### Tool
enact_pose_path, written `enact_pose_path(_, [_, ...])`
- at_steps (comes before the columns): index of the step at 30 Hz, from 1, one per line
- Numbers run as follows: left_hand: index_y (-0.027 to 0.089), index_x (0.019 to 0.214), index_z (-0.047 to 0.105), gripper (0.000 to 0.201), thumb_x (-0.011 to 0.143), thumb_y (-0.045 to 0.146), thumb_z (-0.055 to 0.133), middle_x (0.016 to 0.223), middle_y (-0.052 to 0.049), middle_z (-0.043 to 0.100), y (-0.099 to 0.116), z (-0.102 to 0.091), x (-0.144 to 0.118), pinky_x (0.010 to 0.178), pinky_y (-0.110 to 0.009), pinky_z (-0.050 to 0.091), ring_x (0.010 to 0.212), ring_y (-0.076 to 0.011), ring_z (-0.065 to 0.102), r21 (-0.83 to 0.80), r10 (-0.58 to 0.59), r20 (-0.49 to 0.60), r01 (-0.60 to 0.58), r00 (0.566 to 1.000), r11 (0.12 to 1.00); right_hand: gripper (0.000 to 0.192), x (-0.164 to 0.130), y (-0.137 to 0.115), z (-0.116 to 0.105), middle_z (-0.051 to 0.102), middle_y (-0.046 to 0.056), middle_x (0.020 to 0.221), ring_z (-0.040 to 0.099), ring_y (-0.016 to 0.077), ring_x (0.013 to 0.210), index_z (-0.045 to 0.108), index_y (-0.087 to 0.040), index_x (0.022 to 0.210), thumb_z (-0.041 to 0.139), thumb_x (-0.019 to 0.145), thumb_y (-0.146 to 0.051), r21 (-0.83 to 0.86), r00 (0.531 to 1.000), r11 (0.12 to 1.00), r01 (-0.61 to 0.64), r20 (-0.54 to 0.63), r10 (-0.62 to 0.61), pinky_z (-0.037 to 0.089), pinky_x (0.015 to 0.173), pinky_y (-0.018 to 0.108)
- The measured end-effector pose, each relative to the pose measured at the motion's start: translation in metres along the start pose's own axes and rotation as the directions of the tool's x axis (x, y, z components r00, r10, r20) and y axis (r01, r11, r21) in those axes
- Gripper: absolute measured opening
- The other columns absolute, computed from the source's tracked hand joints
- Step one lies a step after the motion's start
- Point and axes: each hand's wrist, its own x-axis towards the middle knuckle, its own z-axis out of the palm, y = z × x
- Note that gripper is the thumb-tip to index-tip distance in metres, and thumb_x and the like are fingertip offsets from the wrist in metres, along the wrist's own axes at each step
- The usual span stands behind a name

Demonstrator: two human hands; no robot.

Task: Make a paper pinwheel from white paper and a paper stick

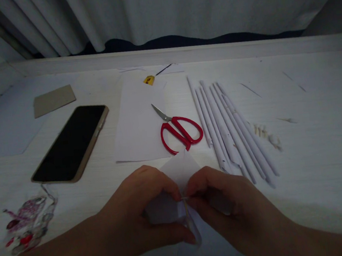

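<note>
Left hand (138, 215): you pinch the white paper sheet (181, 170) closed
Right hand (227, 204): you pinch the same sheet, fingertips meeting
Near: red scissors (180, 132), rolled paper tubes (230, 131)

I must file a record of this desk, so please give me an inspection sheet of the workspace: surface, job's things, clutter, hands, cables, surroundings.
Surface: pale wood-grain table, dimly lit.
Job's things: small white paper piece, pinched from both sides; a thin stick seems to lie at the pinch.
Clutter: red-handled scissors, shut, partly on a white sheet; row of rolled paper tubes; dark-screened phone; cardboard piece; printed plastic wrapper; small yellow scrap; paper crumbs.
Hands: left hand and right hand, fingers closed on the paper.
Cables: nothing seen.
Surroundings: pale curtain behind the table.
</note>
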Motion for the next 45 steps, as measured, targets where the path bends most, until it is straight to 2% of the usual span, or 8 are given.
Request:
enact_pose_path(8, [0.021, 0.080, 0.059, 0.030, 0.060, 0.039, 0.073, 0.073, 0.003, 0.062, 0.007, -0.004, 0.006, 0.063, -0.023, 0.041, 0.068, -0.0139, 0.056, 0.021, -0.080, 0.063, 0.079, 0.995, 0.997, 0.019, -0.003, 0.003, 0.004, 0.053, -0.008, 0.063, 0.051, 0.0065, 0.056, 0.046, -0.023, 0.076, 0.049, 0.075, -0.004, 0.005, 1.000, 1.000, -0.029, 0.005, 0.029, 0.038, 0.049, 0.016])
enact_pose_path(20, [0.023, 0.081, 0.063, 0.024, 0.062, 0.034, 0.073, 0.071, 0.005, 0.064, 0.007, -0.004, 0.004, 0.064, -0.019, 0.042, 0.067, -0.0108, 0.059, -0.042, -0.089, -0.009, 0.088, 0.996, 0.995, 0.021, 0.000, -0.003, -0.002, 0.062, -0.004, 0.070, 0.057, 0.0069, 0.062, 0.061, -0.019, 0.074, 0.055, 0.068, 0.000, -0.037, 0.994, 0.997, 0.069, -0.076, -0.072, 0.044, 0.058, 0.015])
enact_pose_path(25, [0.023, 0.081, 0.065, 0.026, 0.059, 0.034, 0.075, 0.072, 0.005, 0.066, 0.007, -0.007, 0.005, 0.060, -0.015, 0.044, 0.064, -0.0094, 0.060, -0.141, -0.161, 0.014, 0.162, 0.987, 0.977, 0.025, 0.004, -0.004, -0.008, 0.063, -0.001, 0.076, 0.059, 0.0080, 0.070, 0.063, -0.018, 0.079, 0.052, 0.070, 0.003, -0.047, 0.979, 0.980, 0.191, -0.057, -0.194, 0.045, 0.063, 0.016])
enact_pose_path(29, [0.024, 0.083, 0.067, 0.031, 0.055, 0.031, 0.078, 0.074, 0.005, 0.069, 0.009, -0.009, 0.006, 0.063, -0.015, 0.046, 0.067, -0.0102, 0.062, -0.255, -0.225, 0.051, 0.231, 0.973, 0.939, 0.027, 0.006, -0.003, -0.011, 0.062, 0.000, 0.079, 0.058, 0.0090, 0.074, 0.062, -0.017, 0.082, 0.050, 0.071, 0.004, -0.071, 0.976, 0.975, 0.211, -0.038, -0.214, 0.046, 0.066, 0.018])
enact_pose_path(33, [0.024, 0.081, 0.069, 0.012, 0.068, 0.024, 0.068, 0.074, 0.004, 0.070, 0.010, -0.011, 0.007, 0.064, -0.015, 0.046, 0.068, -0.0102, 0.063, -0.386, -0.285, 0.071, 0.290, 0.956, 0.875, 0.023, 0.006, -0.006, -0.012, 0.061, 0.002, 0.081, 0.058, 0.0101, 0.075, 0.061, -0.015, 0.084, 0.050, 0.072, 0.002, -0.089, 0.972, 0.968, 0.235, -0.009, -0.237, 0.047, 0.067, 0.020])
enact_pose_path(36, [0.022, 0.076, 0.069, 0.008, 0.074, 0.021, 0.062, 0.066, 0.003, 0.068, 0.008, -0.010, 0.008, 0.054, -0.014, 0.045, 0.058, -0.0086, 0.059, -0.419, -0.374, 0.082, 0.373, 0.924, 0.828, 0.017, 0.005, -0.007, -0.012, 0.061, 0.004, 0.081, 0.058, 0.0130, 0.074, 0.061, -0.013, 0.087, 0.062, 0.071, -0.010, -0.156, 0.965, 0.953, 0.261, 0.015, -0.262, 0.049, 0.066, 0.023])
enact_pose_path(41, [0.021, 0.073, 0.068, 0.005, 0.070, 0.019, 0.064, 0.062, 0.004, 0.067, 0.011, -0.009, 0.010, 0.052, -0.013, 0.044, 0.055, -0.0077, 0.058, -0.445, -0.406, 0.094, 0.403, 0.909, 0.800, 0.034, 0.001, -0.002, -0.009, 0.061, 0.009, 0.085, 0.058, 0.0166, 0.073, 0.061, -0.010, 0.092, 0.071, 0.068, -0.031, -0.298, 0.923, 0.878, 0.375, 0.032, -0.384, 0.051, 0.064, 0.027])
enact_pose_path(45, [0.020, 0.072, 0.066, 0.005, 0.069, 0.017, 0.065, 0.066, 0.004, 0.069, 0.017, -0.011, 0.010, 0.057, -0.013, 0.046, 0.060, -0.0088, 0.061, -0.382, -0.383, 0.110, 0.395, 0.917, 0.835, 0.024, -0.001, 0.002, -0.006, 0.062, 0.010, 0.084, 0.059, 0.0163, 0.074, 0.062, -0.009, 0.089, 0.067, 0.073, -0.026, -0.368, 0.879, 0.815, 0.447, 0.014, -0.476, 0.052, 0.066, 0.025])
